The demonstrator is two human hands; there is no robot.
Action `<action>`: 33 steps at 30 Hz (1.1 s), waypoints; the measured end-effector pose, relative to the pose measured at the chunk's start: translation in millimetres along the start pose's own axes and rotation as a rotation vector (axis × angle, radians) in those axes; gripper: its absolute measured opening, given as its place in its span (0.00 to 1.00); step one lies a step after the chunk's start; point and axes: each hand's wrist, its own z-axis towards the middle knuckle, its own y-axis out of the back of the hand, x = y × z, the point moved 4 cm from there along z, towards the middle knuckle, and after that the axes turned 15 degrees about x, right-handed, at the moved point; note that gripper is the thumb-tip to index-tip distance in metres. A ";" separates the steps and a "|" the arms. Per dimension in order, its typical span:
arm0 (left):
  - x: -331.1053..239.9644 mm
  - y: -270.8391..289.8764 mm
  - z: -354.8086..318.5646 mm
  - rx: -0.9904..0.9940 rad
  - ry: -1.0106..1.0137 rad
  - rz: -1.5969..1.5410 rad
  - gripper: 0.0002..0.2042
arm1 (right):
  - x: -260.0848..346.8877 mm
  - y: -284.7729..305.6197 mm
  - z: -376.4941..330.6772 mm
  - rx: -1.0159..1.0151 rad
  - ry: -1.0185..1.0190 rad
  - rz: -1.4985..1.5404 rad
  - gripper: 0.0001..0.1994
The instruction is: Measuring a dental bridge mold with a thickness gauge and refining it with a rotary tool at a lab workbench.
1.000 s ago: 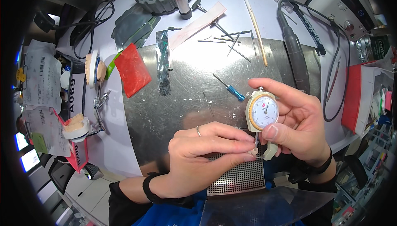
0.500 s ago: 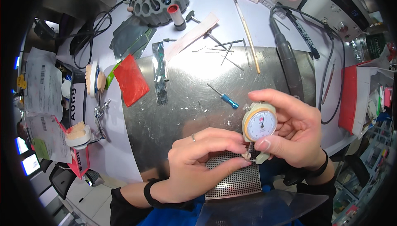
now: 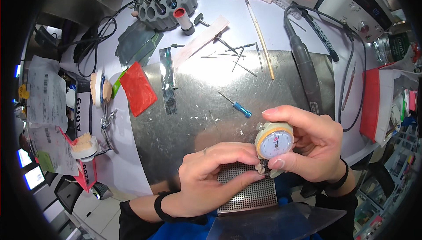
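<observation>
My right hand grips a dial thickness gauge with a round white face and a yellow ring, thumb at its lower edge and index finger over its top. Between the thumb and fingertips of my left hand is a small cream tooth crown, sitting at the gauge's measuring tips. The fingers partly cover both the crown and the tips. Under my hands lies a perforated metal grate. A small blue-handled screwdriver rests on the metal plate beyond my hands.
Several thin burs and a long brush lie at the far side. Left are a red wax sheet and dental models. A dark handpiece with its cable lies right, near a red box. A grey bur holder stands at the back.
The gauge has tilted and shifted slightly down toward me, its dial now seen more from above. My left fingers still pinch the crown, close to the tips.
</observation>
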 end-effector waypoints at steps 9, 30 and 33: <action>-4.2 1.3 1.8 0.041 -0.035 0.115 0.13 | -1.4 0.7 0.1 0.031 -0.228 0.210 0.32; 5.0 12.1 -1.3 0.083 0.087 -0.335 0.15 | 7.6 48.2 -16.2 -0.548 -0.416 -0.932 0.23; 3.1 11.1 -1.8 0.054 0.198 -0.373 0.15 | -2.5 56.6 -19.7 -0.512 -0.446 -0.953 0.23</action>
